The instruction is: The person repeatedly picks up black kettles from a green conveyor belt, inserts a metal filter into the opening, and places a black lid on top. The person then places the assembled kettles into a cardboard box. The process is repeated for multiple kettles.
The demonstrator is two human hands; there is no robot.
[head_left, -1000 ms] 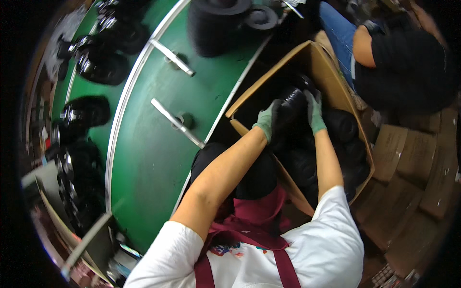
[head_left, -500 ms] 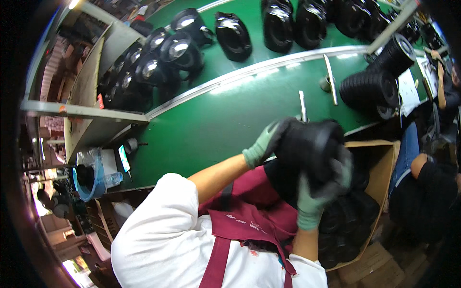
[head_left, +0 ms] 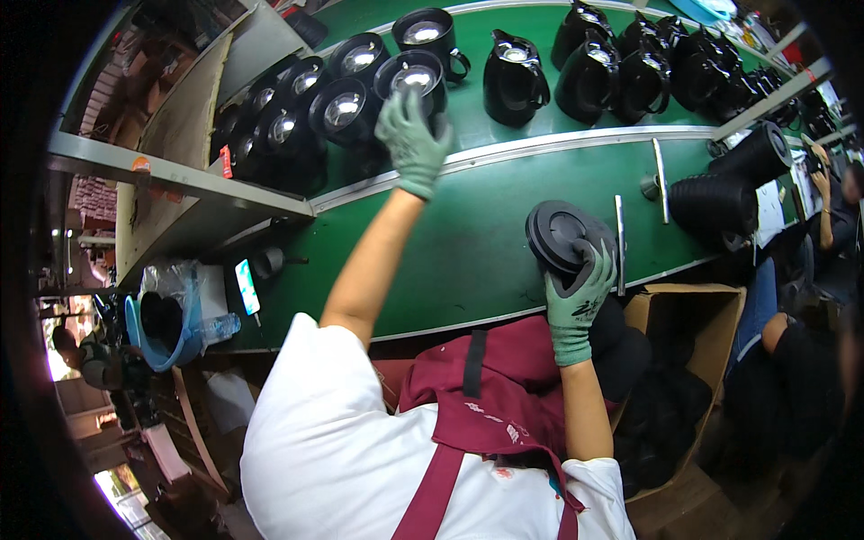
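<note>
My gloved left hand (head_left: 412, 144) reaches over the far side of the bench with its fingers spread. Its fingertips overlap the near rim of a black jug body (head_left: 410, 74) with a shiny inside; whether they touch it is unclear. My gloved right hand (head_left: 580, 292) grips a short stack of black round plastic discs (head_left: 556, 236), held above the green bench with the thumb on top and the other fingers along the edge. More open-topped black jug bodies (head_left: 345, 110) stand around the one by my left hand.
Finished-looking black jugs (head_left: 515, 79) with spouts line the back right. Stacked ribbed black parts (head_left: 714, 205) lie at the right, past a metal bar (head_left: 619, 243). An open cardboard box (head_left: 731, 328) with black parts sits near my right arm. A phone (head_left: 247, 288) and blue basket (head_left: 160, 355) are at left.
My left hand has left the black parts that both hands were holding and moved far left to the jug bodies. My right hand keeps the discs, now tilted with their round face showing.
</note>
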